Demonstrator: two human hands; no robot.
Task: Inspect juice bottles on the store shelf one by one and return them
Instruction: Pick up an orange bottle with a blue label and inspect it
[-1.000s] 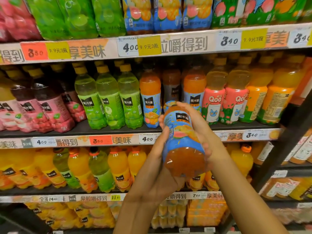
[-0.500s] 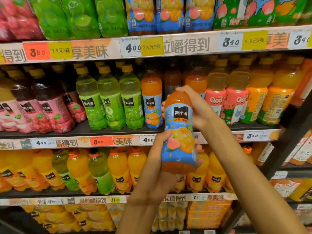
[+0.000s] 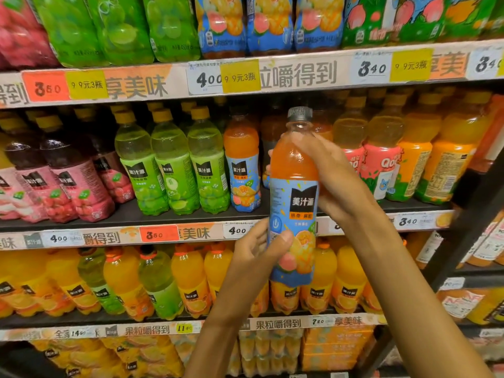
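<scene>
I hold an orange juice bottle [image 3: 296, 197] with a blue fruit label and a dark cap upright in front of the middle shelf. My left hand [image 3: 260, 248] grips its lower part, thumb across the label. My right hand [image 3: 331, 173] wraps its upper body from the right, just below the neck. Behind it on the middle shelf [image 3: 169, 215] stands a matching blue-labelled bottle [image 3: 242, 165], with a dark gap to its right, partly hidden by the held bottle.
Green-labelled bottles [image 3: 171, 165] and pink-labelled bottles [image 3: 68, 181] stand to the left, Qoo bottles [image 3: 381, 159] and orange bottles to the right. The shelf below carries orange and green bottles [image 3: 122, 285]. Price strips [image 3: 163, 83] front each shelf. A dark upright frame [image 3: 469, 214] is at right.
The bottle has swung from tilted, bottom toward me, to fully upright and has risen. My right hand moved up with its top; my left hand stays at its lower part.
</scene>
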